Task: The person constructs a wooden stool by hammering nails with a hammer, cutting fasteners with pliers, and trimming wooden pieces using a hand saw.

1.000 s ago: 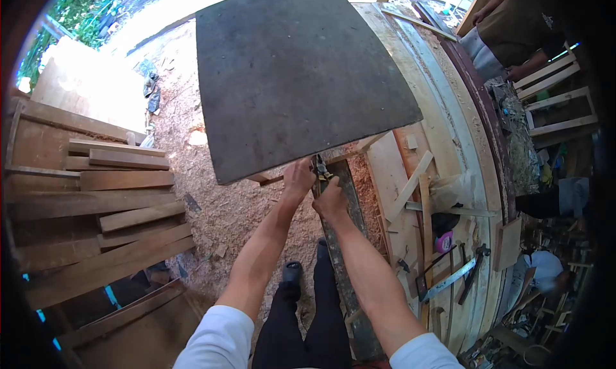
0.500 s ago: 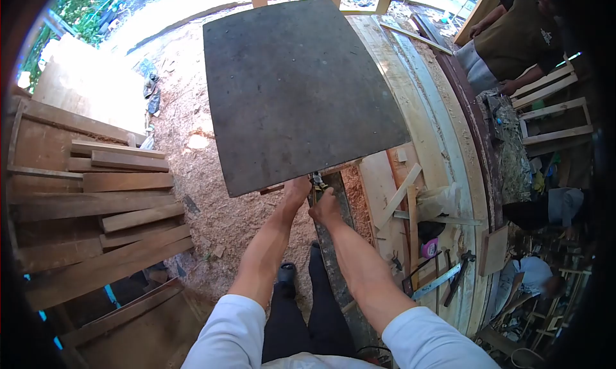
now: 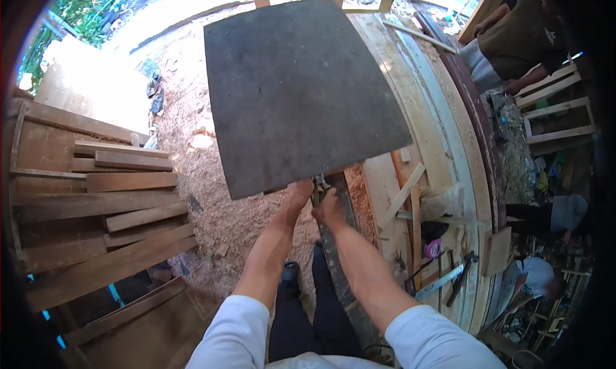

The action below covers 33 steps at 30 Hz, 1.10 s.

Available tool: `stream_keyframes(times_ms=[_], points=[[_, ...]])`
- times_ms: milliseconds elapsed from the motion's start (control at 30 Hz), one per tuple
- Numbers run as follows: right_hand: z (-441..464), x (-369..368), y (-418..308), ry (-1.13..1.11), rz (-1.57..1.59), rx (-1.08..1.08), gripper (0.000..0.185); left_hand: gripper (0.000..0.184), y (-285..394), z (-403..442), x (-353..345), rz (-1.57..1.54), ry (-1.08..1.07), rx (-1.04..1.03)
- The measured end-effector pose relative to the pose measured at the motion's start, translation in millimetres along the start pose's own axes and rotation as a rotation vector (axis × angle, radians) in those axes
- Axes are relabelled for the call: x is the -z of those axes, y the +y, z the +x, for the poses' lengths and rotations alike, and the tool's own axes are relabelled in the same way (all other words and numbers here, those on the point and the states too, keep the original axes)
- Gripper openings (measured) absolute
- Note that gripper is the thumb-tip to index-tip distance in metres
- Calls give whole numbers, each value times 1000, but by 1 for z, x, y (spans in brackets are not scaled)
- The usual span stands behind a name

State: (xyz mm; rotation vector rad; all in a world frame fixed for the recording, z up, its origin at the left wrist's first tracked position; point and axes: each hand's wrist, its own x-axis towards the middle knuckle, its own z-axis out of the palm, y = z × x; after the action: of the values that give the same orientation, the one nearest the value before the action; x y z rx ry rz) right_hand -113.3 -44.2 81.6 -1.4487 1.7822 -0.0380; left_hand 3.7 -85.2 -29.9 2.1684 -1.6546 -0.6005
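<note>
A large dark flat board (image 3: 301, 93) lies in front of me above the floor, its near edge just beyond my hands. My left hand (image 3: 299, 193) is closed at that near edge, its fingertips partly hidden at the board. Close beside it, my right hand (image 3: 328, 208) is closed around a small metal tool (image 3: 321, 184) with yellowish parts, at or just under the edge. The tool's exact kind is too small to make out. Beneath my right hand runs a narrow dark beam (image 3: 340, 240) towards my legs.
Wooden planks (image 3: 131, 181) are stacked at the left. Wood shavings (image 3: 237, 234) cover the floor. On the right, a long bench of boards (image 3: 449, 144) carries a handsaw (image 3: 443, 282), a pink tape measure (image 3: 432, 248) and wood strips. A person (image 3: 523, 38) stands beyond it; others are at lower right.
The whole view has shifted slightly to the right. Both hands stay at the board's near edge, with no clear change in their hold.
</note>
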Motion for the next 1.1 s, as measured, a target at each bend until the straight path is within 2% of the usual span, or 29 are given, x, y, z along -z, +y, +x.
stream_keyframes(times_ms=[33,100,233,300,433,500,633,733,833,933,1000,1100], points=[[15,4,-5,17,1,17,54,27,14,16,21,-3,22,-10],[1,-5,4,20,14,25,52,28,24,-4,50,9,-252,-20],[-2,7,1,-28,-54,-32,53,30,39,-6,68,29,-259,-58],[0,3,2,-56,-52,-10,55,34,39,-12,81,13,-79,-208],[3,-2,4,-79,8,6,56,36,20,0,73,29,-115,-228],[0,-3,8,-1,20,16,53,35,23,0,63,49,-171,-239],[1,-2,4,-36,-33,-36,53,34,25,-2,64,47,-161,-208],[1,1,1,-22,-47,-57,54,33,31,3,72,15,-156,-262],[-1,5,0,-17,3,-35,48,33,36,7,78,44,-248,-235],[1,5,-2,-52,17,-45,48,33,29,10,72,9,-53,-392],[1,4,0,-36,-24,-44,55,33,22,4,60,-16,63,-495],[-3,1,-4,-3,20,-99,48,32,11,12,46,-39,250,-658]])
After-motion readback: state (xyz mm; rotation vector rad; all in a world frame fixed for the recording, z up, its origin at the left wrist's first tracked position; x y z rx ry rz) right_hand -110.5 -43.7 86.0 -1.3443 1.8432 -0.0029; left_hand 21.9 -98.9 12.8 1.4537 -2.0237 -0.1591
